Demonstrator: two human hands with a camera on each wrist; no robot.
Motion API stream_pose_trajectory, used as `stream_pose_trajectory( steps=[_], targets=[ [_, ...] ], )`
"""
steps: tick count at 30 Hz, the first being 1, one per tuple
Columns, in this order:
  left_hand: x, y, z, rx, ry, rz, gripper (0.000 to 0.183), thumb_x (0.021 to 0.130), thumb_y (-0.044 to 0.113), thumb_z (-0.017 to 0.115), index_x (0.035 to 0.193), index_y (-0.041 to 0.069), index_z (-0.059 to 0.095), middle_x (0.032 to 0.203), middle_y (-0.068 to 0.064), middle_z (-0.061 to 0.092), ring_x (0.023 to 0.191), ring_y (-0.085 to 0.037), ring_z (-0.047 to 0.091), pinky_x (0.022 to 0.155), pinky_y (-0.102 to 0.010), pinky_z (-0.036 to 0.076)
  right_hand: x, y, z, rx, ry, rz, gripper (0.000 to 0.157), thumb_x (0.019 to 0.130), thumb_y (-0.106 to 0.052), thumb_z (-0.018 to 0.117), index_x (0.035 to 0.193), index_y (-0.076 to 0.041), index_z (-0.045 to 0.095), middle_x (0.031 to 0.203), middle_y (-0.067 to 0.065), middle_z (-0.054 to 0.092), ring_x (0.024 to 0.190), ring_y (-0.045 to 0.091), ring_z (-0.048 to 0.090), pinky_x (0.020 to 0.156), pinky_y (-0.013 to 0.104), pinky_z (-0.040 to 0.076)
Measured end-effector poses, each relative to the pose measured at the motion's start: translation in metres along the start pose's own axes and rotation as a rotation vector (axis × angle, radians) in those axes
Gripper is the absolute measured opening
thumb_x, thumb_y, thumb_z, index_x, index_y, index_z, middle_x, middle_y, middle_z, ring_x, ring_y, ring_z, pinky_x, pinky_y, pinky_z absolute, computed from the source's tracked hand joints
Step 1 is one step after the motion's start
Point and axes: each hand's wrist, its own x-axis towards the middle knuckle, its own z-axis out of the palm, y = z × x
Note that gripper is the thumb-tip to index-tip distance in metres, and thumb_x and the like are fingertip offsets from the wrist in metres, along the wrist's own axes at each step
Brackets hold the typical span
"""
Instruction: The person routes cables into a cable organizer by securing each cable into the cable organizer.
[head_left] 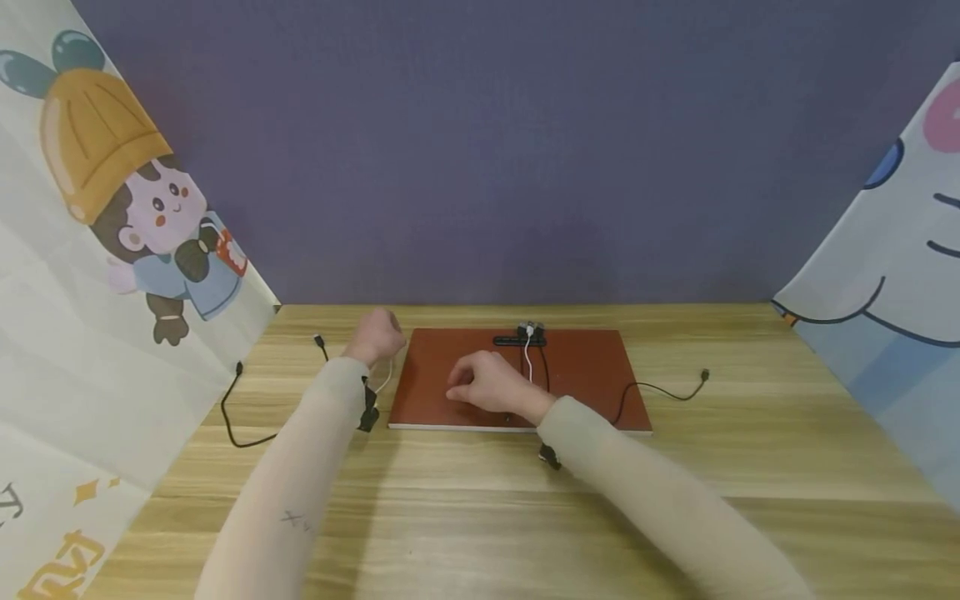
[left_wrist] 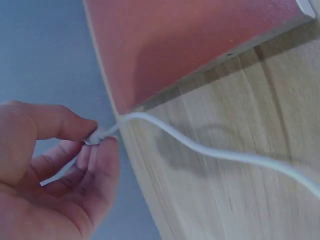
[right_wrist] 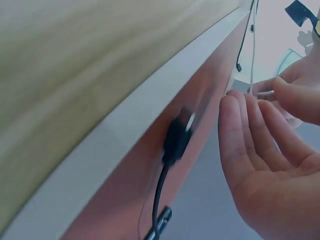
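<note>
Beyond the left edge of a reddish-brown board (head_left: 435, 350), my left hand (head_left: 377, 336) pinches the end of a white cable between thumb and fingers. In the left wrist view the white cable (left_wrist: 210, 151) runs from the fingertips across the wood. My right hand (head_left: 491, 382) hovers over the board with loosely bent fingers, nothing visible between them. Near that hand, in the right wrist view, is a black cable's USB plug (right_wrist: 177, 140). A black cable holder (head_left: 506, 341) lies at the board's back edge, with several plugs (head_left: 530, 330) gathered there.
On the wooden table (head_left: 450, 517), a black cable (head_left: 667, 392) stretches right of the board, its plug (head_left: 705, 375) at the end. Left lie another black cable (head_left: 228, 421) and a black plug (head_left: 319, 342). A dark panel (head_left: 487, 167) stands behind, printed cloths (head_left: 67, 333) at the sides.
</note>
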Motion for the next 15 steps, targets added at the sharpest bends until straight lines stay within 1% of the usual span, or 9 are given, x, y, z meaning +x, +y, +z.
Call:
stream_pose_trajectory(
  steps=[2, 3, 5, 7, 10, 13, 15],
  targets=[
    [-0.001, 0.000, -0.002, -0.031, 0.002, 0.004, 0.011, 0.092, 0.006, 0.059, 0.098, -0.002, 0.064, 0.095, -0.014, 0.064, 0.083, -0.026, 0.059, 0.072, -0.038, 0.051, 0.002, -0.002, 0.003, 0.046, -0.007, 0.014, 0.017, 0.094, -0.021, 0.074, 0.107, -0.009, 0.074, 0.092, -0.004, 0.070, 0.077, 0.013, 0.062, 0.070, 0.032, 0.051],
    [-0.001, 0.000, -0.003, -0.051, -0.002, 0.003, 0.012, 0.092, 0.006, 0.059, 0.100, -0.002, 0.064, 0.098, -0.015, 0.064, 0.086, -0.028, 0.061, 0.074, -0.040, 0.051, 0.002, -0.003, 0.004, 0.075, -0.013, 0.020, 0.019, 0.095, -0.020, 0.074, 0.108, -0.008, 0.074, 0.091, -0.003, 0.071, 0.077, 0.014, 0.063, 0.069, 0.032, 0.052],
    [-0.001, 0.000, -0.004, -0.076, 0.000, 0.007, 0.014, 0.093, 0.008, 0.060, 0.102, -0.002, 0.066, 0.097, -0.015, 0.067, 0.085, -0.027, 0.063, 0.075, -0.040, 0.052, 0.003, -0.005, 0.007, 0.126, -0.027, 0.035, 0.023, 0.095, -0.020, 0.073, 0.112, -0.006, 0.073, 0.089, 0.000, 0.071, 0.077, 0.018, 0.067, 0.066, 0.031, 0.052],
    [-0.002, 0.001, -0.006, -0.109, 0.002, 0.019, 0.015, 0.093, 0.009, 0.061, 0.102, -0.001, 0.066, 0.093, -0.014, 0.068, 0.080, -0.025, 0.063, 0.073, -0.040, 0.052, 0.004, -0.007, 0.009, 0.177, -0.043, 0.050, 0.026, 0.096, -0.020, 0.072, 0.115, -0.004, 0.071, 0.087, 0.003, 0.072, 0.077, 0.023, 0.069, 0.062, 0.031, 0.053],
    [-0.003, 0.003, -0.008, -0.207, 0.009, 0.031, 0.016, 0.093, 0.009, 0.063, 0.103, -0.002, 0.067, 0.092, -0.014, 0.068, 0.075, -0.022, 0.065, 0.075, -0.042, 0.054, 0.004, -0.008, 0.012, 0.232, -0.053, 0.076, 0.024, 0.096, -0.021, 0.071, 0.114, -0.005, 0.071, 0.087, 0.004, 0.072, 0.080, 0.025, 0.070, 0.060, 0.031, 0.053],
    [-0.005, 0.007, -0.010, -0.336, 0.000, 0.019, 0.017, 0.094, 0.007, 0.064, 0.107, -0.004, 0.065, 0.100, -0.016, 0.066, 0.076, -0.022, 0.067, 0.083, -0.048, 0.056, 0.005, -0.009, 0.014, 0.268, -0.051, 0.088, 0.019, 0.096, -0.022, 0.072, 0.109, -0.008, 0.072, 0.086, 0.004, 0.071, 0.080, 0.023, 0.071, 0.062, 0.033, 0.055],
    [-0.008, 0.010, -0.011, -0.403, -0.012, 0.008, 0.019, 0.094, 0.007, 0.064, 0.110, -0.005, 0.064, 0.106, -0.018, 0.064, 0.080, -0.024, 0.068, 0.088, -0.050, 0.055, 0.006, -0.009, 0.015, 0.287, -0.051, 0.095, 0.017, 0.096, -0.022, 0.072, 0.106, -0.008, 0.073, 0.085, 0.005, 0.072, 0.080, 0.023, 0.071, 0.064, 0.035, 0.057]
  ],
)
